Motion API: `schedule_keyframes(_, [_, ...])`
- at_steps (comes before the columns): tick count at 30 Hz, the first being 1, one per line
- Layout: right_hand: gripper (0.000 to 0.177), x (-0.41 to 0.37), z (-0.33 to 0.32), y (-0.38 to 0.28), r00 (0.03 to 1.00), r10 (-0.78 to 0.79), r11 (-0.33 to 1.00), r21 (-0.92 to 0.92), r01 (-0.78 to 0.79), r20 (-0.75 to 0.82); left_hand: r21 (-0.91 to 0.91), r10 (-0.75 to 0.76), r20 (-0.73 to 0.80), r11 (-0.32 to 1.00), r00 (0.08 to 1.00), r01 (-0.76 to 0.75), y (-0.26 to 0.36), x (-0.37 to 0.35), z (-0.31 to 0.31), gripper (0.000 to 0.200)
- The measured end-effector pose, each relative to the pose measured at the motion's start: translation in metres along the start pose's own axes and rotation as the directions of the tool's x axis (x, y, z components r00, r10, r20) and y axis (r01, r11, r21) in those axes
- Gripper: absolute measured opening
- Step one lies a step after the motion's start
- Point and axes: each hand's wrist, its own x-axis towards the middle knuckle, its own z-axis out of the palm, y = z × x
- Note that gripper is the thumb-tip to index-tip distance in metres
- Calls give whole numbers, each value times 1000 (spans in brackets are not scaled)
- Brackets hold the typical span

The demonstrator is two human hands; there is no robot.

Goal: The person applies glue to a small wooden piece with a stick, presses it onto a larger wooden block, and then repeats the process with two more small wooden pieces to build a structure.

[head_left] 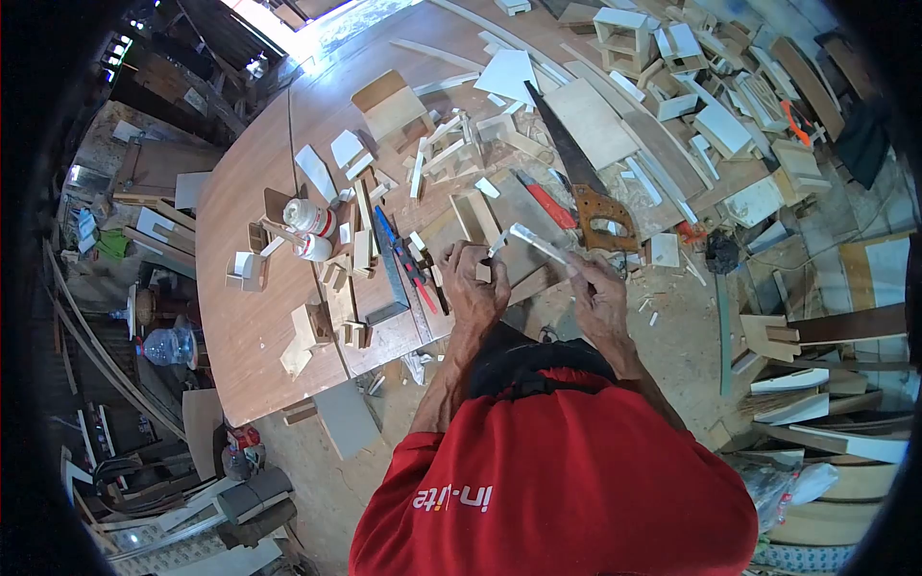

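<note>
- Spreading across most of the view, the wooden table (pixel 250 317) has a curved edge and carries scattered offcuts, thin panels and small box frames.
- A handsaw (pixel 574 173) lies slantwise on the table, its dark blade pointing away and its brown wooden handle at the near end, just beyond the right hand.
- A blue square (pixel 388 264) lies flat on the table, to the left of the left hand.
- A small open wooden frame (pixel 476 217) rests on the table just beyond the left hand.
- Two white glue bottles (pixel 308 217) with red bands lie together on the table, well to the left of both hands.
- The left hand (pixel 471 286) is raised over the near edge of the table, its fingers clenched around a small wooden block and pinching one end of the strip.
- The right hand (pixel 597 296) is near the left one, and its fingertips grasp the other end of the strip.
- The thin white strip (pixel 538 245) spans the gap between the two hands, tilted and held clear of the table.
- The small wooden block (pixel 483 273) sits inside the left hand's grip, touching the strip's end; how the two meet is too small to tell.
</note>
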Motion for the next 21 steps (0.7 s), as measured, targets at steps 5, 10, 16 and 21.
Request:
schedule_keyframes(5, [26,-2,-3,-6,998,-37,998,52,34,53,-29,-27,20,999,999,28,-1,-2,4,22])
schedule_keyframes(10, [27,3,-7,4,999,23,992,-126,-19,31,-40,-37,28,998,999,38,-5,-6,7,21])
schedule_keyframes(16, [25,7,-14,-5,988,133,985,97,-140,72,27,18,63,999,998,-20,-5,3,0,19])
schedule_keyframes(21, [22,15,-21,-5,963,208,967,111,-229,170,75,155,89,984,984,-162,-14,5,-5,21])
